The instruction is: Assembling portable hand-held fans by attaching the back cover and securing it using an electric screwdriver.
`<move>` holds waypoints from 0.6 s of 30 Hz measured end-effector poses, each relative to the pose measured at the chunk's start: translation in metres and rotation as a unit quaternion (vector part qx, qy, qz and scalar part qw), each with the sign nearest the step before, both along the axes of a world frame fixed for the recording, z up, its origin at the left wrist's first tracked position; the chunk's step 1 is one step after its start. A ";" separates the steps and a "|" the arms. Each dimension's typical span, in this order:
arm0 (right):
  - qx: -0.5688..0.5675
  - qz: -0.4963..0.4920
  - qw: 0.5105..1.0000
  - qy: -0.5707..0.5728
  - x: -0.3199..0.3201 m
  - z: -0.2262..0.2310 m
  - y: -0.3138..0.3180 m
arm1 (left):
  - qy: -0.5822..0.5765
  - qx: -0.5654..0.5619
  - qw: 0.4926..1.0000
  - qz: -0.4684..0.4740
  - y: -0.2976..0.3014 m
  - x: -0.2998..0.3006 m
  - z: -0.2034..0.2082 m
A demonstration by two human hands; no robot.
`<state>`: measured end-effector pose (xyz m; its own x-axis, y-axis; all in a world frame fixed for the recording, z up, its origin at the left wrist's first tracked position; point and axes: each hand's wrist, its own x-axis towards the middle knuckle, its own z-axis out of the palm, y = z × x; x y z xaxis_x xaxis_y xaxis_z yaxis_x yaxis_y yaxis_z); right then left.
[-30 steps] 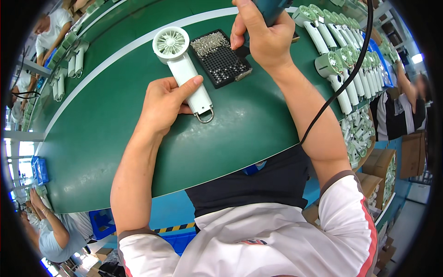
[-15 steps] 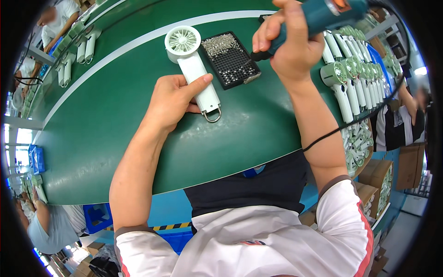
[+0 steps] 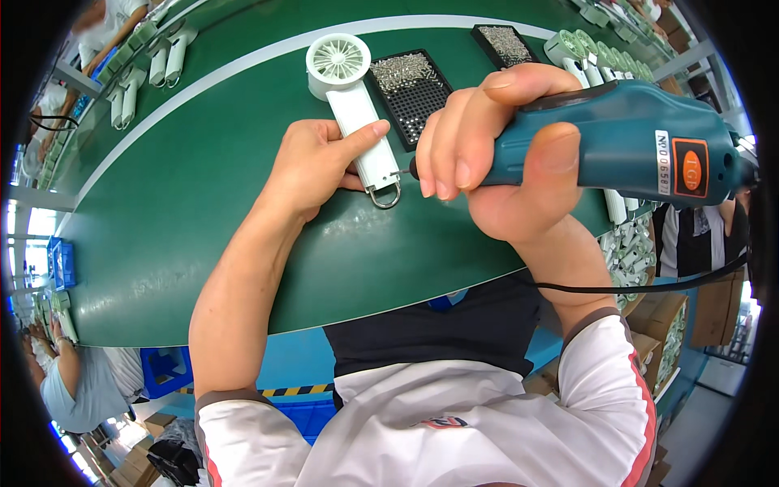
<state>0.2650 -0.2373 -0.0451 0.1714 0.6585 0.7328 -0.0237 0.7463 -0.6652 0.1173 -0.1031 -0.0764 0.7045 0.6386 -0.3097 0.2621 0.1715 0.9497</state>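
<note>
A white handheld fan (image 3: 357, 122) lies on the green tabletop, its round grille away from me and a metal loop at its near end. My left hand (image 3: 312, 166) is closed around the fan's handle, thumb on top. In my right hand (image 3: 519, 154) is a teal electric screwdriver (image 3: 625, 142), gripped around its body. Its thin bit reaches the handle's near end beside the loop, close to a small hole; whether it sits on a screw I cannot tell. Just beyond, a black screw tray (image 3: 412, 89) holds many small screws, partly hidden by my right fingers.
A second black tray of screws (image 3: 505, 45) stands farther back. Rows of fans (image 3: 580, 53) stand at the right, partly behind the screwdriver. Its black cord (image 3: 641, 289) runs across my right forearm. Other fans (image 3: 170, 61) lie at the far left, near a person at work.
The screwdriver has come down from above the screw tray toward me, and its bit is now at the fan's near end. My left hand keeps its hold on the fan.
</note>
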 end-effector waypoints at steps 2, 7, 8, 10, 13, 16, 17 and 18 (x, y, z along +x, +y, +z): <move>-0.002 -0.003 1.000 -0.001 -0.002 -0.002 0.001 | 0.007 0.000 1.000 0.001 0.000 0.001 0.002; -0.006 -0.002 1.000 -0.007 -0.008 -0.004 0.002 | -0.004 -0.003 1.000 -0.004 0.000 -0.002 0.000; -0.007 0.000 1.000 -0.007 -0.009 -0.005 0.002 | -0.004 -0.003 1.000 -0.009 -0.001 -0.002 0.000; -0.007 0.003 1.000 -0.008 -0.009 -0.006 0.004 | -0.010 -0.003 1.000 -0.006 -0.002 -0.002 0.001; -0.002 0.020 1.000 -0.024 -0.007 -0.010 0.009 | -0.007 0.000 1.000 -0.003 -0.001 -0.002 0.000; 0.005 0.004 0.999 -0.041 -0.009 -0.013 0.012 | -0.008 0.005 1.000 -0.004 0.001 -0.002 -0.005; -0.005 0.002 0.999 -0.047 -0.009 -0.011 0.013 | -0.018 0.007 1.000 -0.006 0.001 -0.002 -0.007; -0.015 0.001 0.999 -0.052 -0.010 -0.010 0.014 | -0.018 0.006 1.000 -0.005 0.002 -0.002 -0.009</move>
